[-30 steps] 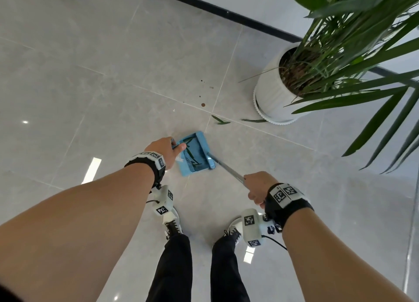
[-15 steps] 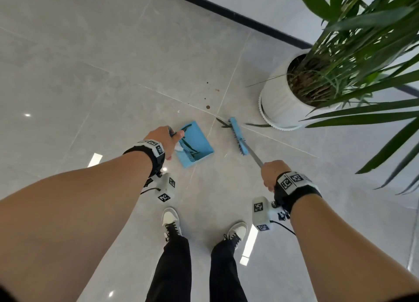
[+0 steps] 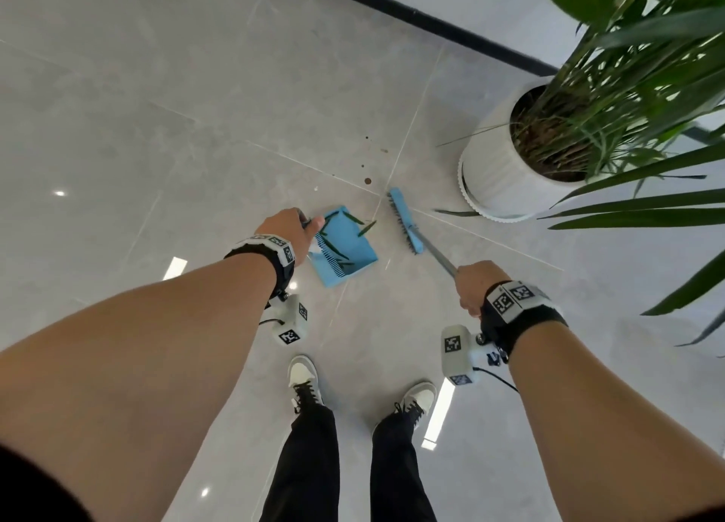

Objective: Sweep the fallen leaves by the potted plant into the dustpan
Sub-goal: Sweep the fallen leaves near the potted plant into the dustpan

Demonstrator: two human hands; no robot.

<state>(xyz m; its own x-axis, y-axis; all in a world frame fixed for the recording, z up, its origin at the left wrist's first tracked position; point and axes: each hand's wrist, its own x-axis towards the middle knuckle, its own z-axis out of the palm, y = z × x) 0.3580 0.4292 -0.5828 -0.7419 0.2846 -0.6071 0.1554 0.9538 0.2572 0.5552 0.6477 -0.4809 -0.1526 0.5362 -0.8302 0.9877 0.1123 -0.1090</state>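
Note:
My left hand (image 3: 288, 231) grips the handle of a blue dustpan (image 3: 345, 249) resting on the floor, with several green leaves in it. One leaf (image 3: 367, 228) lies on the pan's right lip. My right hand (image 3: 476, 286) holds the metal handle of a blue broom (image 3: 406, 221), whose head stands on the floor just right of the pan. Another long leaf (image 3: 457, 212) lies on the tiles between the broom head and the white pot (image 3: 496, 176) of the plant.
Long green fronds (image 3: 643, 204) hang over the right side. A black skirting strip (image 3: 423, 17) runs along the wall at the back. Small brown specks (image 3: 367, 181) dot the tiles beyond the dustpan. My shoes (image 3: 304, 380) stand below.
The broom swung out from the dustpan toward the pot, then swept back left, pushing a leaf onto the pan's lip. The dustpan stayed under my left hand.

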